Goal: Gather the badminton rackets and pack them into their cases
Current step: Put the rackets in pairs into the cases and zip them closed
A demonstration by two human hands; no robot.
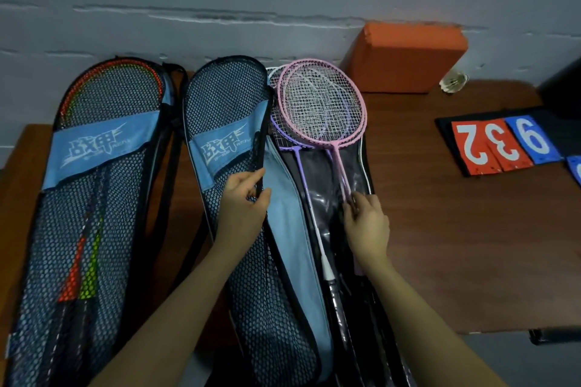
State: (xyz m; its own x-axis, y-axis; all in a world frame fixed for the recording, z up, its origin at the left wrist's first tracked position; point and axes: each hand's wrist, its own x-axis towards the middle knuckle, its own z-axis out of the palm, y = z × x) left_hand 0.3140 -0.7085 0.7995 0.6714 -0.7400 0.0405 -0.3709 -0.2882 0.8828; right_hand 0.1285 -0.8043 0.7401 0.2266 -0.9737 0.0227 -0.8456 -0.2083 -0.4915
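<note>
Two black mesh racket cases with blue bands lie side by side on the wooden table. The left case [94, 198] holds a red and a green racket [88, 261], seen through the mesh. The right case [232, 122] lies open, its mesh flap folded to the left. On its open back half rest a pink racket [323, 104], a purple racket [283, 132] and a white one [320, 242]. My left hand [243, 201] pinches the black edge of the mesh flap. My right hand [366, 223] holds the pink racket's shaft with its fingertips.
An orange foam block [405, 56] leans against the grey wall at the back. A shuttlecock [454, 82] lies beside it. Red and blue score cards [500, 141] sit at the right. A dark object [562, 91] stands at the far right edge.
</note>
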